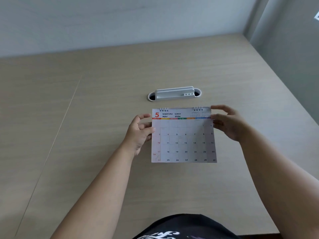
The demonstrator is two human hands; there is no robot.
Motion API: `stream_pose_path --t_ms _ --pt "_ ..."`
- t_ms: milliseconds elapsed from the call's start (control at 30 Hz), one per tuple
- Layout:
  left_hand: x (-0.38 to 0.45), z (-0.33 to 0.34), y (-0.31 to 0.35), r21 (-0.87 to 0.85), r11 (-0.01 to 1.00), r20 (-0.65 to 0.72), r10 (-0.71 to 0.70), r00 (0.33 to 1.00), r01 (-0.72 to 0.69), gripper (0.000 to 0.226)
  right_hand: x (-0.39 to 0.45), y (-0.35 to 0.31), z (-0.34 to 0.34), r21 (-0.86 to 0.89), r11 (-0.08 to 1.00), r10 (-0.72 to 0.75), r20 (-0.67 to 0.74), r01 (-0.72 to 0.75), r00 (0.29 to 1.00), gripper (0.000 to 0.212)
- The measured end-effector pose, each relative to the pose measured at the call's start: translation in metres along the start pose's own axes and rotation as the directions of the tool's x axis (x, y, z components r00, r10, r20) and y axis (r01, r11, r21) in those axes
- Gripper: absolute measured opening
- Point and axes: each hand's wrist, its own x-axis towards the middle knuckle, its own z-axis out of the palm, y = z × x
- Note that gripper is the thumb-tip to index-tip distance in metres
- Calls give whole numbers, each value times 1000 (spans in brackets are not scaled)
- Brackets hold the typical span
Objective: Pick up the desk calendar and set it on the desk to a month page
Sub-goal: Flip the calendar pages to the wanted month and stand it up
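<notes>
Hands (139,133) (227,123) pinch calendar (183,140) edges (fingertips hidden behind); small print illegible.

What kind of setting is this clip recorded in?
Probably an office or study workstation: a wood-grain desk against a plain wall, a grey cable grommet set into the desktop, and a spiral-bound desk calendar open to May 2026.

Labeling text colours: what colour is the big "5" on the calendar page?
Red, top left of the desk calendar page beside "MAY 2026"; clear in the head view.
</notes>
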Motion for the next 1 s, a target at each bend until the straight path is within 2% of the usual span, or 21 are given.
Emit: stream_pose_path --t_ms 167,400,500,667,900,1000 --pt "7 -2 -8 86 996 -86 -1 996 8 37 -1 3 0 7 1000 22 -17 -22 1000 36" --pt "11 -3 -14 36 999 -127 2 992 3 36 -10 11 -7 -165 971 174 -11 -174 985 53" --pt "11 -2 -16 33 999 -143 8 990 -4 34 -14 9 -8 -184 968 166 -28 -168 986 56" --pt "11 0 -19 46 999 -142 30 989 -23 28 -20 0 -3 -302 941 134 -82 -153 988 51" --pt "11 -1 -21 3 1000 -112 15 994 -15 13 -26 -10 8 -305 942 113 -115 -143 987 43" --pt "10 -1 -20 6 1000 -75 -20 997 21 15 -28 -19 13 -299 946 98 -110 -127 989 41"
